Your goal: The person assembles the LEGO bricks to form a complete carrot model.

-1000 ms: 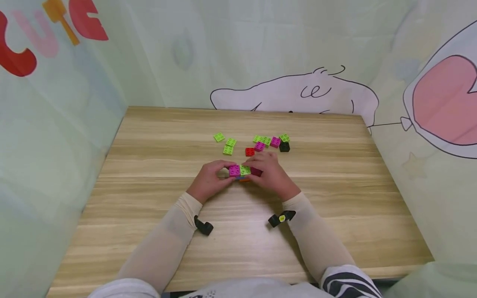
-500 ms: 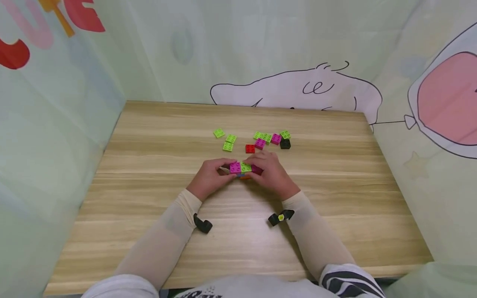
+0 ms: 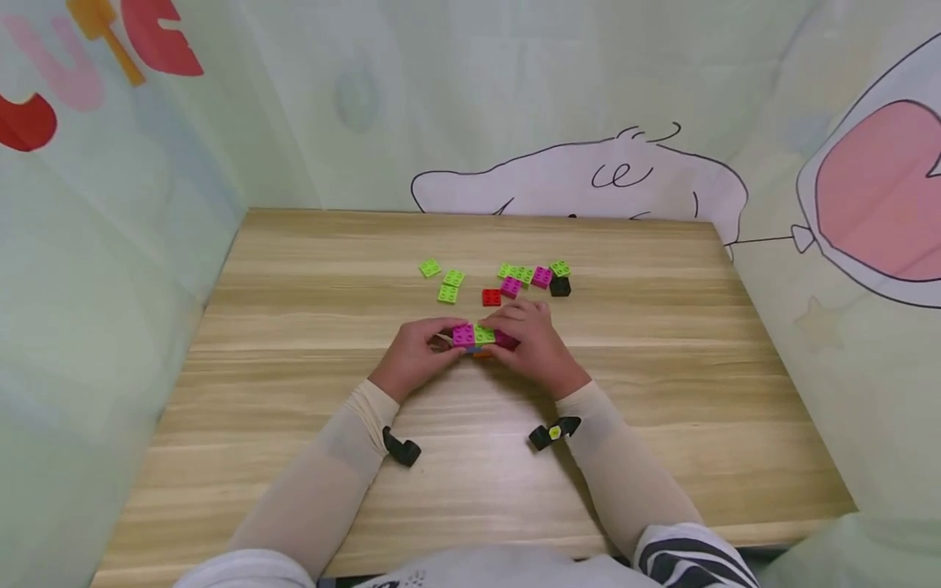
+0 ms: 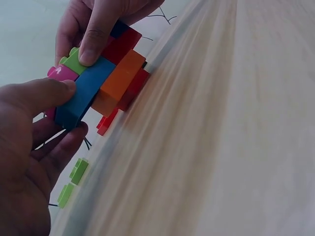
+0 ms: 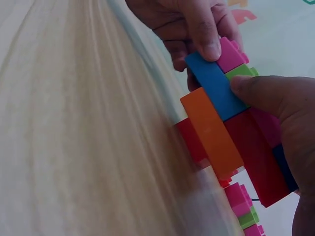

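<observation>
Both hands hold a stacked build of toy building bricks at the middle of the table. A red brick (image 5: 191, 140) forms its base, under an orange brick (image 5: 211, 132). Above lie a blue brick (image 5: 216, 86) and a longer red brick (image 5: 256, 157) side by side. The top row has a pink brick (image 3: 463, 336), a lime green brick (image 3: 483, 334), a magenta brick (image 5: 267, 128) and a dark blue brick (image 5: 286, 169). My left hand (image 3: 412, 356) pinches the pink and blue end. My right hand (image 3: 541, 347) grips the other end, thumb against the green and blue bricks.
Beyond the build lie loose bricks: a small red brick (image 3: 491, 297), pink bricks (image 3: 510, 287), a black brick (image 3: 560, 287) and several lime green bricks (image 3: 448, 294). The wooden table (image 3: 294, 278) has printed cloth (image 3: 294, 106) around its back and sides.
</observation>
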